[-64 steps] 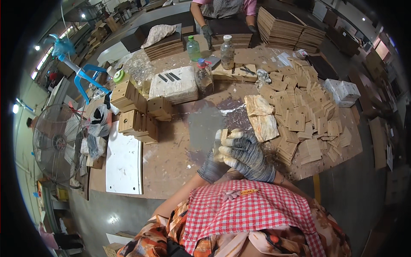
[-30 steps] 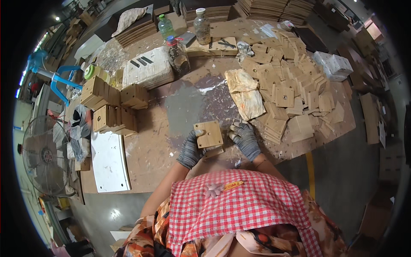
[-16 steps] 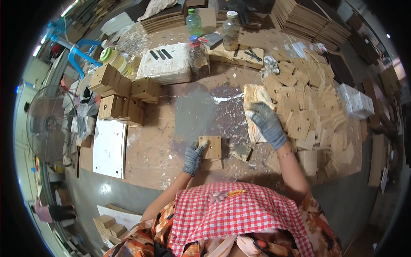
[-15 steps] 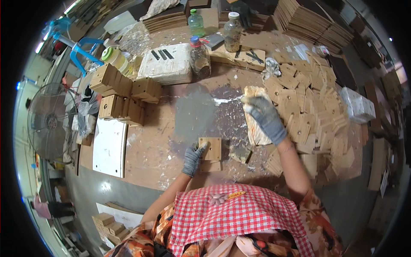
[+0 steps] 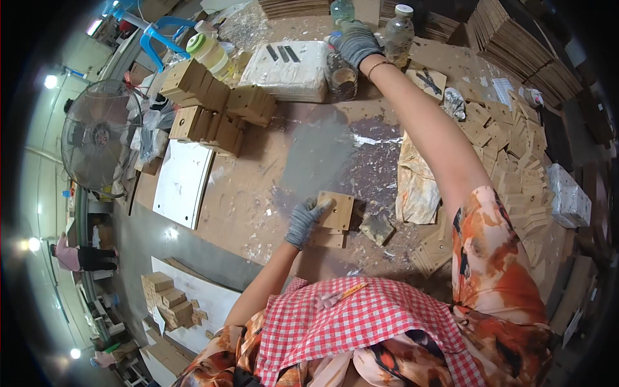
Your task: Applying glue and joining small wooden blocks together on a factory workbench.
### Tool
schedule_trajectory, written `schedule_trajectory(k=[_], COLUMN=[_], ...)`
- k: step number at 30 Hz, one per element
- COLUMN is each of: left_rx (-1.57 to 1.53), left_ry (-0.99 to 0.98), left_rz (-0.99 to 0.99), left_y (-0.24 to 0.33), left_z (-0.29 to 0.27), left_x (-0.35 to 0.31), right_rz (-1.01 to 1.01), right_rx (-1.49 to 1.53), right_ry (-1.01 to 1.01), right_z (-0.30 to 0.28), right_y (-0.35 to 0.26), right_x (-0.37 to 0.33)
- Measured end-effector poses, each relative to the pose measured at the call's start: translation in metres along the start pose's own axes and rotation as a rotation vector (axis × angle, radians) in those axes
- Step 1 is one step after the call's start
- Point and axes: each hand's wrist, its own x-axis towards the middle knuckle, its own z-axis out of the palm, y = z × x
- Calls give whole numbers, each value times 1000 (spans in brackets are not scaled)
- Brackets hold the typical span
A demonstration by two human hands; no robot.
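Stained worktable: left hand pinches a squarish wooden plate, drilled face up. Right hand partly hides a far bottle, grip unclear; wooden stacks stand left.

The view comes from the left one of two fisheye cameras on the person's head, and it faces down and forward over the worktable. The checked apron is very near at the lower edge, while the fan, on the left side, is farther away.
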Motion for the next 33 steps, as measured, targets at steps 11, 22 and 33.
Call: schedule_trajectory(k=[11,22,33], left_rx=[-65,-115,-594], left_ry=[-92,-290,-327], left_rz=[7,99,-139], left_y=[3,-68,39], left_z=[-3,-14,-74], left_x=[-1,52,28], right_rz=[-20,207,644], right_rx=[-99,402,162], right_ry=[-67,327,-106], right_z=[-38,-145,-24], right_y=[-18,-38,96], right_x=[1,-119,-297])
